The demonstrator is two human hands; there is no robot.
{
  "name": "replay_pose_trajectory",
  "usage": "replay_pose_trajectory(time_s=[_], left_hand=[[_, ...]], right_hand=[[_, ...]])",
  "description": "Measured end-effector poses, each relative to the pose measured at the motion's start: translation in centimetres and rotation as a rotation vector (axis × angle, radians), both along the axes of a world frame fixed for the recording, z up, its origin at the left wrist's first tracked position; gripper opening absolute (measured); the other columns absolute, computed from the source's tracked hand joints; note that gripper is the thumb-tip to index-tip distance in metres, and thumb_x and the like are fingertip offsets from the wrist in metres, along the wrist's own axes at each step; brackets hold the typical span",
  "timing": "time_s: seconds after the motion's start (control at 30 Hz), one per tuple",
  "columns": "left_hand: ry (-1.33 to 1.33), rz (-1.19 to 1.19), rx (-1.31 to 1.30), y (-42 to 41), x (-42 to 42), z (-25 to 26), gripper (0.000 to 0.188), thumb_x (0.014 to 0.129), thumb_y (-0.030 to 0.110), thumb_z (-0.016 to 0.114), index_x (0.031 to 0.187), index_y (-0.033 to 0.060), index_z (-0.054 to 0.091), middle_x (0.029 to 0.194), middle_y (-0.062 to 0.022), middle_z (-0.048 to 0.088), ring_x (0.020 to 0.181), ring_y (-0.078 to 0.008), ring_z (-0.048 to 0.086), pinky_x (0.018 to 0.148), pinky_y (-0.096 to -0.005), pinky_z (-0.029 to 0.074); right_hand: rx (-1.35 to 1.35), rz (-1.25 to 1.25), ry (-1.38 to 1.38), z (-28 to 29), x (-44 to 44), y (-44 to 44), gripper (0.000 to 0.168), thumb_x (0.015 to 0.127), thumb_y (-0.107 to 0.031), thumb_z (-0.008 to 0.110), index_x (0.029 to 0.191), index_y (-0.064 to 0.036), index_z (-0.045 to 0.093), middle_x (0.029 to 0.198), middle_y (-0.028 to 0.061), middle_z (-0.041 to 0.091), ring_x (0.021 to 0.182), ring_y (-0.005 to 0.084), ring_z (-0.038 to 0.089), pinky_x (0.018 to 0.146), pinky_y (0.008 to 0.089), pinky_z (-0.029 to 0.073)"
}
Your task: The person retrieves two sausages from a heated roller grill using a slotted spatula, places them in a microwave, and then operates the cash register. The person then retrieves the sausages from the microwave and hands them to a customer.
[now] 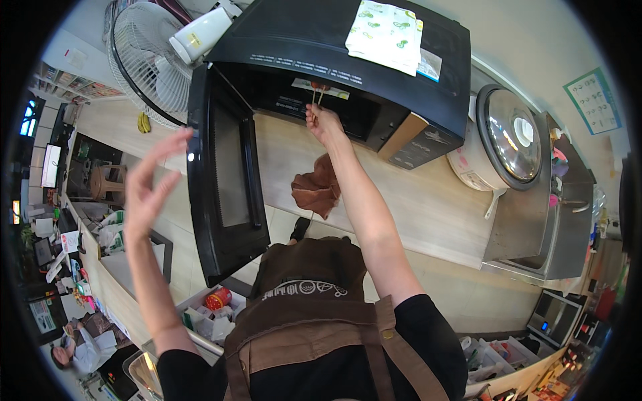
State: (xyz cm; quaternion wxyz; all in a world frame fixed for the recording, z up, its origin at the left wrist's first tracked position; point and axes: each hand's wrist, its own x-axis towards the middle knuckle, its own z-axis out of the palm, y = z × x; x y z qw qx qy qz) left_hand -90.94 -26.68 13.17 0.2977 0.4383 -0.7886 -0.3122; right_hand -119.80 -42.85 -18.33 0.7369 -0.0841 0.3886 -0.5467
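Observation:
A black microwave oven point(301, 30) stands on the wooden counter with its door point(225, 170) swung wide to the left. My right hand point(321, 123) reaches into its mouth, fingers closed on thin wooden skewers point(318, 96). Reddish food point(321, 86) shows at their far ends, over a printed packet or sheet; its details are hard to make out. Blurred, my left hand point(153, 175) is raised beside the outer face of the door, fingers apart and holding nothing. A crumpled brown cloth point(318, 188) lies on the counter below my right hand.
A folded printed cloth point(386, 32) rests on the microwave. Left of it stand a fan point(150, 65) and a white container point(200, 37); bananas point(144, 123) lie nearby. A lidded cooker point(506, 140) and a steel sink point(551, 235) are right. A person point(90, 346) is far lower left.

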Motion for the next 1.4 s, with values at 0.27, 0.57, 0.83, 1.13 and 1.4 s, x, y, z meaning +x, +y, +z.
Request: replay_pose_trajectory(time_s=[0.27,0.57,0.83,1.13,1.4], left_hand=[[0.077,0.001,-0.080,5.0,-0.4,-7.4,0.030,0.080,0.028,0.068,0.101,0.0079,0.074,0.142,-0.0169,0.052,0.148,-0.0421,0.018,0.116,-0.0538,0.017],[0.035,-0.068,-0.135,4.9,-0.1,-7.4,0.035,0.081,0.037,0.069,0.103,0.0096,0.073,0.143,-0.0136,0.051,0.147,-0.0423,0.019,0.116,-0.0527,0.021],[0.064,-0.108,-0.121,4.5,1.0,-7.5,0.036,0.081,0.040,0.069,0.100,0.0089,0.073,0.143,-0.0138,0.052,0.147,-0.0431,0.019,0.116,-0.0534,0.019],[0.093,-0.131,-0.112,4.4,1.5,-7.7,0.033,0.080,0.034,0.071,0.100,0.0091,0.073,0.143,-0.0149,0.051,0.146,-0.0439,0.019,0.116,-0.0528,0.019],[0.100,-0.140,-0.098,4.2,1.2,-7.7,0.031,0.078,0.032,0.072,0.100,0.0100,0.074,0.143,-0.0151,0.051,0.146,-0.0445,0.019,0.116,-0.0534,0.017]], right_hand=[[0.076,-0.095,0.227,2.4,1.6,0.4,0.023,0.098,-0.007,0.053,0.118,0.003,0.049,0.093,0.0168,0.065,0.079,0.0262,0.069,0.072,0.0365,0.061],[0.095,-0.213,0.405,3.1,4.3,1.3,0.027,0.098,0.002,0.044,0.124,0.003,0.037,0.100,0.0260,0.064,0.083,0.0357,0.071,0.070,0.0399,0.062],[0.129,-0.105,1.044,4.4,3.5,2.2,0.036,0.099,-0.022,0.050,0.126,0.002,0.041,0.087,0.0231,0.069,0.076,0.0323,0.072,0.067,0.0417,0.059],[-0.294,0.071,2.162,8.7,5.1,1.6,0.027,0.086,-0.026,0.064,0.072,-0.004,0.070,0.078,0.0193,0.070,0.075,0.0344,0.069,0.070,0.0434,0.054],[-0.149,0.108,2.117,5.6,5.1,-1.2,0.014,0.077,-0.006,0.059,0.081,-0.003,0.073,0.086,0.0175,0.072,0.086,0.0338,0.070,0.075,0.0423,0.056]])
